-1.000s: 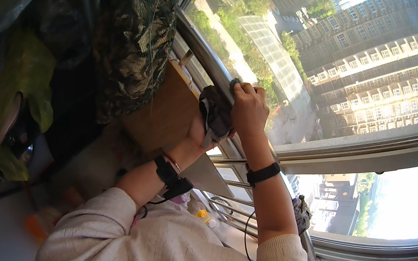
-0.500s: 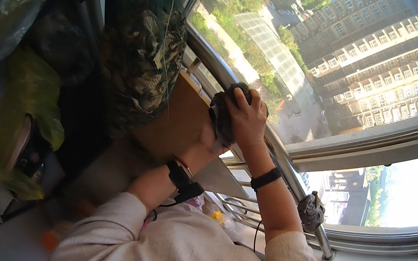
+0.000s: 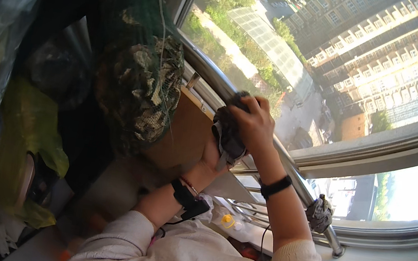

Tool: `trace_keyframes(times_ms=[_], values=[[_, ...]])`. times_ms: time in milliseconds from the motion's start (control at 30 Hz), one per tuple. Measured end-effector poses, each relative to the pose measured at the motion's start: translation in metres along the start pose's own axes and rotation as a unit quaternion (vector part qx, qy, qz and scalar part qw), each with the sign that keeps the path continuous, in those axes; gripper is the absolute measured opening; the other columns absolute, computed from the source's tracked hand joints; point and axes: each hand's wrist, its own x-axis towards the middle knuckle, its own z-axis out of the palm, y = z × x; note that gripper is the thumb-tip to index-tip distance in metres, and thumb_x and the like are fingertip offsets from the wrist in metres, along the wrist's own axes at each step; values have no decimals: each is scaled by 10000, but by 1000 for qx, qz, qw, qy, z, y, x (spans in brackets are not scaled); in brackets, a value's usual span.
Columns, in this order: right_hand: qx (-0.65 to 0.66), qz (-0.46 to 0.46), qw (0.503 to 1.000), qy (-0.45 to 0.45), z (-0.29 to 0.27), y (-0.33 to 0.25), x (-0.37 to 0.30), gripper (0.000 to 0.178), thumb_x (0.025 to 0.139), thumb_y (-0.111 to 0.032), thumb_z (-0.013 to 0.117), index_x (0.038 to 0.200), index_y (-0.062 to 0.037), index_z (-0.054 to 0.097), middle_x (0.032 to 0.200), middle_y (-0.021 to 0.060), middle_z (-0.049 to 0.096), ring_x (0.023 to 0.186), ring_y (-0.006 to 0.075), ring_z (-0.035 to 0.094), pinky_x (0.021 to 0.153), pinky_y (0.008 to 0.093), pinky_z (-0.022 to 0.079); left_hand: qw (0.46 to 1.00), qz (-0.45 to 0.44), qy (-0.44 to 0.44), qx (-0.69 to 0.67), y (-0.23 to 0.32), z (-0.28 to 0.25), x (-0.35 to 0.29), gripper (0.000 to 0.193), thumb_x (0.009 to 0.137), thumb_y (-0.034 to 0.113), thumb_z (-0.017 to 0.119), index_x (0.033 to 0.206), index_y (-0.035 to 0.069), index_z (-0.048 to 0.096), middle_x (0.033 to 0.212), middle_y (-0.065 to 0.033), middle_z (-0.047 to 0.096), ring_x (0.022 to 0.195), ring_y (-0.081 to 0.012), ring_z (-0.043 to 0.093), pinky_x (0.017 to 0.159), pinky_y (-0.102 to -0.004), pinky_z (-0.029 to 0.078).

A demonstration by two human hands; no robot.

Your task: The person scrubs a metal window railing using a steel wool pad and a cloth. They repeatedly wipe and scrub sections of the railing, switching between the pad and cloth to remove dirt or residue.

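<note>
In front of the window rail, both my hands are at a dark grey, shoe-like item [image 3: 229,136] with a paler edge and a light tab near my left wrist. My left hand [image 3: 212,154] is closed around its lower side, the fingers mostly hidden behind it. Over its upper end, my right hand [image 3: 255,122] curls its fingers on a dark, fuzzy-edged thing [image 3: 239,100]. Whether this fuzzy thing is a separate piece or part of the item, I cannot tell.
A metal rail [image 3: 210,73] runs along the window, with a crumpled grey cloth [image 3: 319,213] tied on it. To the left hangs a green net bag [image 3: 142,87] of dry brownish pieces. A yellow-green plastic bag [image 3: 34,130] and a brown board [image 3: 187,132] are nearby. A yellow-capped bottle [image 3: 228,221] stands below.
Both hands and the dark item sit slightly lower and farther right in the view. My right hand's fingers have curled more tightly over the upper end. The whole view has shifted a little.
</note>
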Motion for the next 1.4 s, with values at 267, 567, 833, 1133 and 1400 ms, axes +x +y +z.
trace_keyframes(times_ms=[267,567,833,1133,1400], values=[[1,52,998,-21,47,-16,51,214,830,-124,674,944,-258,795,1118,-27,653,1083,279,617,768,377,620,998,-60,-21,-5,22,-19,-11,557,1021,574,478,1417,187,542,1365,-53,629,1227,-242,633,1018,-446,545],[-4,111,992,-63,-89,47,-126,284,761,-62,697,967,-232,793,1161,-28,676,1139,265,593,855,391,587,999,-27,28,36,-22,8,-12,585,982,533,517,1415,141,546,1403,-135,587,1298,-363,548,1084,-577,456],[-52,98,994,-3,-119,71,-214,218,731,-127,708,926,-176,793,1112,-24,661,1133,266,595,872,419,555,994,-48,85,55,-59,-1,-37,596,976,553,510,1391,129,566,1378,-140,598,1233,-357,578,1020,-552,490],[-59,-8,998,31,-64,44,-138,119,776,-196,676,833,-146,767,1136,-10,579,1179,273,512,895,426,483,997,-46,-7,61,-93,-27,-28,615,1001,589,408,1476,209,498,1486,-81,540,1380,-313,512,1120,-542,444],[-97,-32,994,38,-60,46,-141,147,760,-204,688,877,-190,775,1180,-9,566,1151,283,529,841,435,507,999,-39,-23,-2,-104,-42,-21,575,1026,546,385,1452,181,514,1440,-82,571,1324,-301,562,1078,-494,497]])
